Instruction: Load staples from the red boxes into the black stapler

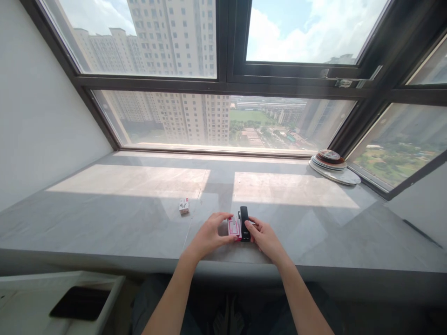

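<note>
pinkish item (233,227) pinched in left hand (209,235); stapler (244,225) alongside, in right hand (266,237)

Black stapler (244,213): narrow, long axis running near to far; pale marking toward near end, metal glint at far left side. Small packet (233,226): white with pink-red edging, immediately left of stapler; contact unclear. Both at near edge of windowsill (307,232), mid-width.

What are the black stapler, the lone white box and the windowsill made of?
The stapler is probably plastic, given its smooth black body, though metal is possible. The lone box looks like printed card, flat-sided with markings. The windowsill seems polished stone or an imitation: pale grey, faintly veined, slightly shiny.
</note>
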The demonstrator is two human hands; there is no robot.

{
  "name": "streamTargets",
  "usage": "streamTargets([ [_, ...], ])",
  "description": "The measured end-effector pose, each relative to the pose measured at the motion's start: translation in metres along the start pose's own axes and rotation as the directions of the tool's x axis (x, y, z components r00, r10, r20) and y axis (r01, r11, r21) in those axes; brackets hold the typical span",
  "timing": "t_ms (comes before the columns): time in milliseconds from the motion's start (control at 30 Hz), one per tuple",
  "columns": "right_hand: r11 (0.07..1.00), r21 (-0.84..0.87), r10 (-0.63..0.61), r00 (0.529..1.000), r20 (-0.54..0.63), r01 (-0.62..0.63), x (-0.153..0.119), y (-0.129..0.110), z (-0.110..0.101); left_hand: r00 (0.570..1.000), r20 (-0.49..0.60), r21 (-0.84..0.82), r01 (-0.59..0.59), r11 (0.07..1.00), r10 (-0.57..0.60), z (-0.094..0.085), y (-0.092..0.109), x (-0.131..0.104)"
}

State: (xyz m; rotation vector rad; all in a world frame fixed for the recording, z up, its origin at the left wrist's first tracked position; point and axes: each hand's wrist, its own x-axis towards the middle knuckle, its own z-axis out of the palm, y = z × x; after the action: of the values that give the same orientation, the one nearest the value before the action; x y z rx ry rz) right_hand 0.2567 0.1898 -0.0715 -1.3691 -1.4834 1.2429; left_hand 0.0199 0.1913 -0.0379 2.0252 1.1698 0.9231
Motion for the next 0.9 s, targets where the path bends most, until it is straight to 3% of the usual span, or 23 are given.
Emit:
streamTargets([
  [100, 0.999, 0.000, -0.035, 0.999, 0.006, 0.035, 0.000, -0.003, 0.000, 0.997, 0.071, -0.073, 0.038, 0.997, -0.033, 0.020, 0.003, 0.011],
  [200, 0.999, -0.015, -0.032, 0.999, -0.014, 0.031, 0.000, -0.003, -0.001, 0.998, 0.070, -0.068, 0.001, 0.998, 0.004, 0.023, 0.005, 0.010],
  [267, 0.999, -0.034, -0.013, 0.997, -0.073, 0.011, -0.002, -0.003, -0.002, 1.000, -0.010, 0.014, -0.010, 1.000, 0.010, 0.012, 0.002, 0.008],
  [333, 0.999, -0.050, -0.011, 0.991, -0.130, 0.005, -0.007, -0.002, -0.005, 0.982, -0.181, 0.120, 0.074, 0.990, -0.052, -0.010, -0.009, 0.006],
  [400, 0.998, -0.063, -0.025, 0.989, -0.146, 0.016, -0.014, -0.001, -0.006, 0.905, -0.389, 0.166, 0.252, 0.953, -0.172, -0.040, -0.028, 0.005],
  [433, 0.997, -0.071, -0.031, 0.989, -0.141, 0.022, -0.019, -0.001, -0.006, 0.834, -0.497, 0.170, 0.366, 0.915, -0.241, -0.055, -0.040, 0.005],
  [467, 0.996, -0.081, -0.034, 0.990, -0.134, 0.023, -0.023, 0.000, -0.006, 0.708, -0.610, 0.173, 0.556, 0.813, -0.355, -0.070, -0.052, 0.005],
  [533, 0.994, -0.108, -0.026, 0.992, -0.125, 0.012, -0.028, 0.001, -0.004, 0.667, -0.604, 0.160, 0.638, 0.753, -0.436, -0.089, -0.073, 0.009],
  [567, 0.992, -0.125, -0.021, 0.992, -0.122, 0.005, -0.029, 0.001, -0.002, 0.680, -0.571, 0.168, 0.644, 0.746, -0.459, -0.092, -0.079, 0.012],
  [633, 0.986, -0.167, -0.016, 0.994, -0.112, -0.003, -0.028, 0.000, 0.000, 0.759, -0.463, 0.190, 0.589, 0.786, -0.457, -0.083, -0.085, 0.022],
  [833, 0.951, -0.299, -0.098, 0.995, -0.035, 0.083, -0.016, -0.013, 0.002, 0.929, -0.210, 0.238, 0.350, 0.906, -0.304, -0.001, -0.053, 0.054],
  [900, 0.952, -0.281, -0.126, 0.992, 0.001, 0.121, -0.014, -0.017, 0.003, 0.960, -0.141, 0.244, 0.271, 0.931, -0.242, 0.020, -0.040, 0.056],
])
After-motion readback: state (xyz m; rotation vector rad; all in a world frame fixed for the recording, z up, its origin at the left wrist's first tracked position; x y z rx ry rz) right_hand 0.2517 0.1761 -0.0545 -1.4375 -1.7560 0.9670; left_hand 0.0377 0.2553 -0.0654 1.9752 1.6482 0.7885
